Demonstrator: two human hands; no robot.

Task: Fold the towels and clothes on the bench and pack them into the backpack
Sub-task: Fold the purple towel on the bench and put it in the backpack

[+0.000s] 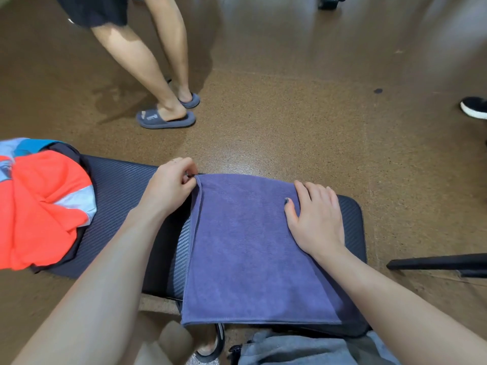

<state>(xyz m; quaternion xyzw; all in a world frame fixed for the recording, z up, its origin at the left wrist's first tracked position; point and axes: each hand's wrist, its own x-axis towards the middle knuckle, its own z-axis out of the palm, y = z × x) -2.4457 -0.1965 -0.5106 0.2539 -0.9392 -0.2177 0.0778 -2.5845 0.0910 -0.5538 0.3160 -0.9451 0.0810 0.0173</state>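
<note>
A purple towel (242, 248) lies folded flat on the right end of the black padded bench (118, 185). My left hand (171, 183) pinches the towel's far left corner. My right hand (316, 219) lies flat with straight fingers on the towel's right side, pressing it down. An orange garment with grey and blue parts (39, 206) lies bunched on the bench's left end. A grey fabric item with a zipper (303, 349), perhaps the backpack, shows at the bottom edge below the bench.
Another person's legs in grey slides (166, 117) stand on the brown floor beyond the bench. A black and white shoe (474, 108) is at the right edge. A black bar (437, 263) lies on the floor at the right.
</note>
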